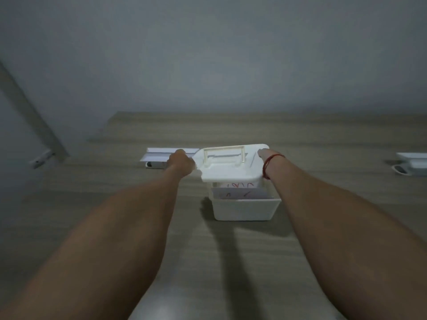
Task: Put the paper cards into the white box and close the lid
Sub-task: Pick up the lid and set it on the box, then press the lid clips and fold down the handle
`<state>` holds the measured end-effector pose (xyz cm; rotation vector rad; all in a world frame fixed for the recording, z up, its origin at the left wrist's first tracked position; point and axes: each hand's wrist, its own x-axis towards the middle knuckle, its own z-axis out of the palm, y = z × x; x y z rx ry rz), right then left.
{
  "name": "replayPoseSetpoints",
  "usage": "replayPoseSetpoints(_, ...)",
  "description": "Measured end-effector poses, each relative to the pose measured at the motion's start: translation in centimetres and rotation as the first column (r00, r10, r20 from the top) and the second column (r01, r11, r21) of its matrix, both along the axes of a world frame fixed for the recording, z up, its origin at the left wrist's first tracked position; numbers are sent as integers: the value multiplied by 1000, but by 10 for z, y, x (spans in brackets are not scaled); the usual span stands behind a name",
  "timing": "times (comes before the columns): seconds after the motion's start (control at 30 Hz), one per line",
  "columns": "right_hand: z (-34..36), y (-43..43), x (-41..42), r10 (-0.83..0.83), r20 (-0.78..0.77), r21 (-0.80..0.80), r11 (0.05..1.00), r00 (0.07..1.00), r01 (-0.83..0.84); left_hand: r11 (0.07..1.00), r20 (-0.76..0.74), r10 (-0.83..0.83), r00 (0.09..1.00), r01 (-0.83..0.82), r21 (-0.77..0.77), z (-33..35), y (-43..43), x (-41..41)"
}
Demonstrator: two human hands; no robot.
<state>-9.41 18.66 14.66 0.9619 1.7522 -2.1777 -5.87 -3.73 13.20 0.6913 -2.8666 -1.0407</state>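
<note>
I hold the lid [231, 163] over the white box [242, 207] with both hands, one at each short side, so it stays level and I can line up its edges with the rim below. My left hand [181, 163] is closed on the lid's left edge, fingers curled under it. My right hand [265, 155] is at the right edge, mostly hidden behind the lid; only the wrist with its red string bracelet [268, 165] shows clearly, so I judge it is grasping the lid but I cannot see the fingers themselves.

The lid sits raised and set back toward the far side of the box, not yet seated; the near part of the box mouth is open. Through that gap I see the paper cards [240, 192] standing inside the box, white with red marks, their tops near the rim. They are in, so what is left is the closing.

The box rests on the table [138, 227] straight in front of me. The lid's handle [224, 154] lies on top, untouched, because gripping the sides gives better control for pressing down evenly. A taller card could catch the lid as it comes down.
</note>
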Motion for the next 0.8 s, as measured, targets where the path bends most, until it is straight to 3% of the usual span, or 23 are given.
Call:
replayPoseSetpoints(0.1,-11,22,-9,103,-34,37,994,994,-101,985,25,88,996,-91,146,-16,34,-17)
replayPoseSetpoints(0.17,-20,38,-18,43,-32,123,992,999,-39,972,57,140,988,-148,184,-31,50,-25)
replayPoseSetpoints(0.3,-39,52,-35,-56,-89,341,936,994,83,958,87,214,973,-226,178,-54,63,-36)
replayPoseSetpoints(0.53,-86,54,-50,15,-70,505,863,997,22,949,161,249,955,-274,154,-89,65,-42)
replayPoseSetpoints(0.63,-102,57,-49,92,-65,598,801,994,-34,933,129,282,951,-304,195,-101,69,-37)
replayPoseSetpoints(0.8,-109,55,-46,135,-42,652,755,990,-76,944,72,305,950,-311,111,-107,69,-39)
